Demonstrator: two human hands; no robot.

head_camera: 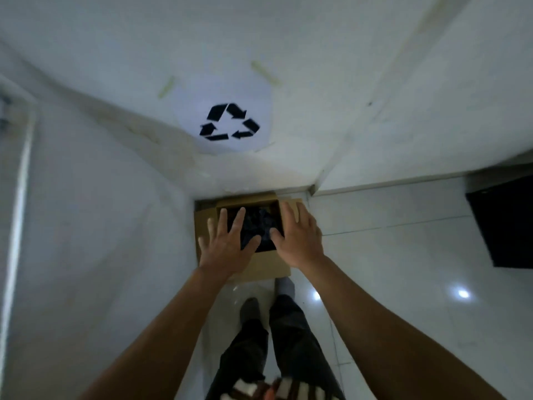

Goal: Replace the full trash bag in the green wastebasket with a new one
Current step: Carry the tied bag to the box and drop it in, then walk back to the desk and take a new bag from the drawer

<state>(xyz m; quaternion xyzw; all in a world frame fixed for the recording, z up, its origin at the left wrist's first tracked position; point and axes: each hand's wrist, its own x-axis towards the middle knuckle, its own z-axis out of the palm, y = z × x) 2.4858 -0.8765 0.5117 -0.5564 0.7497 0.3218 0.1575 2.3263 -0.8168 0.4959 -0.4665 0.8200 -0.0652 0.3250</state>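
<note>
**Both hands spread over the box in the corner**

White walls [101, 212] closing into a corner, glossy white floor [389, 255] below, a bright glare [463, 293] on the tiles off to the right. Up on the far wall, a paper sign [229, 122] with a black recycling mark, held at the top by two pale strips [265, 72].

Down in the corner, tucked close to both walls: a cardboard box [266, 265], flaps folded out, top open to the camera. Inside it, the black bag [256, 223], crumpled and shiny, filling the opening.

Over on one side, the left hand [227, 246], palm down above the left flap and the edge of the opening. Fingers straight and fanned well apart, thumb out across the near part of the bag. Opposite it, the right hand [300, 238], palm down above the right rim. Fingers straight too, a little closer together, thumb angled in toward the bag. Thumbs near each other, not touching. No pinch, no grip by either one. Hovering, or resting on cardboard and plastic? Cannot tell from up here.

Bare forearms [178, 313] reaching in from the bottom corners. Between them, dark trousers [288, 327]. Grey foot [249, 308] just short of the box, white foot [285, 285] right at the near flap. Far right, a black panel [504, 223] against the wall, well apart from the box.
</note>
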